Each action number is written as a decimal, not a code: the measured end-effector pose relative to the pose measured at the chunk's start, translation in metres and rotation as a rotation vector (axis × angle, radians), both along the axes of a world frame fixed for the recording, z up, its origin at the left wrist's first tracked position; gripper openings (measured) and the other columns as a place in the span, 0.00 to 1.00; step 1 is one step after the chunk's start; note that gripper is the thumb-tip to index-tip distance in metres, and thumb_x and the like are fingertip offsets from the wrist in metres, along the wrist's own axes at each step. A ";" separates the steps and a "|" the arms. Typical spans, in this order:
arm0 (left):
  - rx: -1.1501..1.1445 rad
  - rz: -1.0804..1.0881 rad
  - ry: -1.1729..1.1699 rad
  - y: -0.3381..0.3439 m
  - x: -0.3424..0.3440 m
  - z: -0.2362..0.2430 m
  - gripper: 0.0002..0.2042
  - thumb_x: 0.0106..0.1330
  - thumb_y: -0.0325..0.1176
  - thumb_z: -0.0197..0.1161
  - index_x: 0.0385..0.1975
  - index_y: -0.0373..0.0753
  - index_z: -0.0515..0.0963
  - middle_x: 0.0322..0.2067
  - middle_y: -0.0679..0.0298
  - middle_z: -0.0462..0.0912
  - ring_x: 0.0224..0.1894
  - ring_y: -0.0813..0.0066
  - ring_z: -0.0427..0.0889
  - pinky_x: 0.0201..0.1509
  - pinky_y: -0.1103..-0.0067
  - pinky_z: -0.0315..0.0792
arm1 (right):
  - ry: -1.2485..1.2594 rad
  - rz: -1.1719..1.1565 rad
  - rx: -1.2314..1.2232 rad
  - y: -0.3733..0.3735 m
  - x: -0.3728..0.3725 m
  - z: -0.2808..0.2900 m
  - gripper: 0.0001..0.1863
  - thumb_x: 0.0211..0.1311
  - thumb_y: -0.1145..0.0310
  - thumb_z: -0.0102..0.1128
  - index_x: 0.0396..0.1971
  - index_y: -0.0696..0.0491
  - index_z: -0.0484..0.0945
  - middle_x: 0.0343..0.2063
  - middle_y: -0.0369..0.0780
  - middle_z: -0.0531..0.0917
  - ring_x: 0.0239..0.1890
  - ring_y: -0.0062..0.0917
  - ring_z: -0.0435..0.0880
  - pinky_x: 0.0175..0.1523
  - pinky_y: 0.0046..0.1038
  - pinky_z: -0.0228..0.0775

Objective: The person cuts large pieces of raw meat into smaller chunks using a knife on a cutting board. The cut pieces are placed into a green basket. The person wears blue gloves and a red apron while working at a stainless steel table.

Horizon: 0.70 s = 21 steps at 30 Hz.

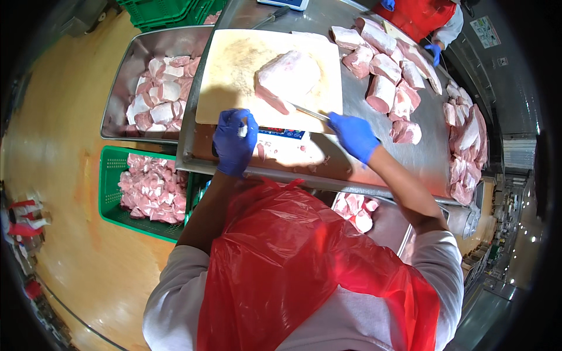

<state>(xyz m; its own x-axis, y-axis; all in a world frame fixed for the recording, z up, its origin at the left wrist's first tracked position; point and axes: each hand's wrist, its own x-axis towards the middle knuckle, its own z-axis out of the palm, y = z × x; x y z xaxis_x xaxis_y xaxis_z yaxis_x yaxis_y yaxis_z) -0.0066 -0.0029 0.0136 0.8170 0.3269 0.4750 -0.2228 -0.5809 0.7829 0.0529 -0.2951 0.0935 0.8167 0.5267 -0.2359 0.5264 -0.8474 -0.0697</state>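
My right hand (355,138), in a blue glove, is closed around the handle of a knife (310,111). Its blade points left, with the tip at the near edge of a large piece of pale pink meat (288,77). That meat lies on a cream cutting board (225,76). At the board's near left corner is my left hand (235,142), also gloved in blue, its fingers curled in. A small whitish bit shows between those fingers, too small to name. Beneath the board's near edge, the display of a scale (282,133) is partly visible.
Several cut meat blocks (383,69) lie right of the board on the steel table (357,164), with a meat pile (467,140) farther right. To the left stand a steel tub (126,73) and a green crate (111,187), both holding meat. Across the table, a person in a red apron (418,17) stands.
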 end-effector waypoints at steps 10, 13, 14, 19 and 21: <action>-0.069 -0.024 -0.070 -0.071 0.038 0.026 0.09 0.53 0.23 0.70 0.32 0.36 0.79 0.32 0.58 0.78 0.27 0.67 0.80 0.31 0.75 0.77 | -0.296 -0.164 0.398 -0.014 -0.021 0.002 0.06 0.66 0.75 0.55 0.39 0.61 0.76 0.31 0.57 0.81 0.33 0.56 0.81 0.36 0.48 0.72; -0.166 -0.020 -0.082 -0.073 0.047 0.010 0.07 0.50 0.21 0.69 0.27 0.36 0.78 0.32 0.57 0.78 0.28 0.65 0.80 0.31 0.75 0.77 | -0.359 -0.072 0.557 0.033 -0.014 -0.022 0.07 0.67 0.73 0.54 0.41 0.61 0.75 0.31 0.57 0.81 0.34 0.55 0.81 0.37 0.47 0.73; -0.193 -0.025 -0.131 -0.070 0.045 0.004 0.07 0.49 0.20 0.69 0.26 0.36 0.77 0.32 0.57 0.78 0.28 0.65 0.80 0.31 0.74 0.76 | -0.331 -0.063 0.531 0.049 -0.011 -0.022 0.09 0.68 0.71 0.53 0.42 0.60 0.75 0.33 0.56 0.81 0.33 0.54 0.81 0.37 0.46 0.73; -0.243 0.024 0.018 -0.062 0.026 0.015 0.06 0.46 0.21 0.68 0.21 0.37 0.78 0.27 0.57 0.80 0.29 0.64 0.82 0.34 0.73 0.77 | -0.240 -0.015 0.356 0.095 0.003 -0.010 0.09 0.63 0.73 0.52 0.42 0.55 0.70 0.31 0.51 0.82 0.32 0.49 0.83 0.34 0.45 0.75; -0.279 0.031 0.044 -0.056 0.025 0.011 0.05 0.46 0.22 0.69 0.21 0.38 0.79 0.26 0.58 0.81 0.29 0.63 0.83 0.35 0.73 0.77 | -0.173 -0.007 0.223 0.089 -0.002 -0.010 0.11 0.62 0.73 0.52 0.45 0.54 0.69 0.31 0.50 0.82 0.32 0.48 0.84 0.35 0.45 0.76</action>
<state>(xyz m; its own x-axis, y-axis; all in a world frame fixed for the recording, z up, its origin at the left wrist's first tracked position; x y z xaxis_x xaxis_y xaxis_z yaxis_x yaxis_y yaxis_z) 0.0180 -0.0584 0.0242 0.8223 0.4655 0.3274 -0.1705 -0.3473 0.9221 0.0512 -0.2062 0.0832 0.8385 0.5441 0.0289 0.5409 -0.8248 -0.1647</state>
